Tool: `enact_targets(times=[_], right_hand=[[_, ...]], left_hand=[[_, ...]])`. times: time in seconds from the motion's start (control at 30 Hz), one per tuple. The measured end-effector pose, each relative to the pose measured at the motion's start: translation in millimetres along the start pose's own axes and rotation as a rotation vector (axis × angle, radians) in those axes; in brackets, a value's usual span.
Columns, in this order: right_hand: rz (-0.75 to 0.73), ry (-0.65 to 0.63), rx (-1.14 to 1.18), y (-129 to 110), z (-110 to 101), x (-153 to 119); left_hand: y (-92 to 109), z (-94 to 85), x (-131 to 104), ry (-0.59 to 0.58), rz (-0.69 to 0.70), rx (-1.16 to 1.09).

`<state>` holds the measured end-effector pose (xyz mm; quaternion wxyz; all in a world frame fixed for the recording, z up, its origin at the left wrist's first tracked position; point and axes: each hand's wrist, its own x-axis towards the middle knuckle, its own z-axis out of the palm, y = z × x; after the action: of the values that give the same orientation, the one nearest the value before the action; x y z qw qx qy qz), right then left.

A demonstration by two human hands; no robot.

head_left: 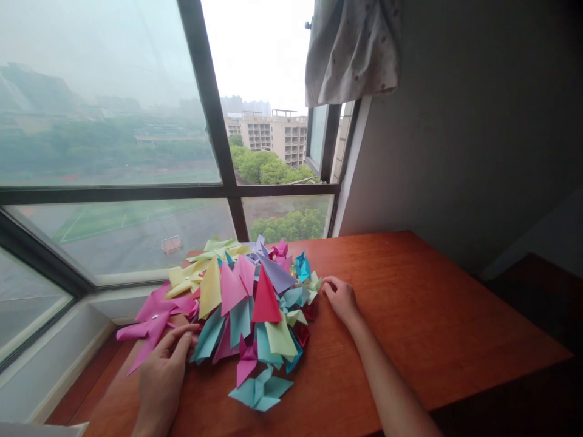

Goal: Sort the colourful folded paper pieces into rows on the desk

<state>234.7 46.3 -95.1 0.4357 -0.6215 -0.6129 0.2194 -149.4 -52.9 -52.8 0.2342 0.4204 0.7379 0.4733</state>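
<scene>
A heap of folded paper pieces point(243, 303) in pink, yellow, teal, red, lilac and pale green lies on the table. My left hand point(166, 364) is at the heap's left side, fingers bent and loosely apart, tips by a teal paper piece point(210, 340). Just behind it, a magenta paper pinwheel point(155, 325) with a shiny centre sticks out over the table's left edge. At the opposite side is my right hand point(340, 298), its fingers loosely curved and their tips close to a pale green folded paper point(314, 286). A teal paper crane point(262, 391) sits at the front.
The brown wooden table point(410, 315) stretches to the right. Behind the heap are window panes with a dark frame point(136, 195); one section stands open. A spotted curtain point(353, 54) hangs at the upper right beside a grey wall point(455, 121).
</scene>
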Motion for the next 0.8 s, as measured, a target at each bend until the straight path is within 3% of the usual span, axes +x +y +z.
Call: enact_targets(times=[0.43, 0.8], right_hand=[[-0.009, -0.004, 0.006, -1.5, -1.4, -1.3], [-0.002, -0.018, 0.007, -4.0, -2.6, -2.5]], left_hand=[[19.0, -3.5, -8.1, 0.026, -0.017, 0.076], [21.0, -3.2, -9.7, 0.007, -0.027, 0.096]])
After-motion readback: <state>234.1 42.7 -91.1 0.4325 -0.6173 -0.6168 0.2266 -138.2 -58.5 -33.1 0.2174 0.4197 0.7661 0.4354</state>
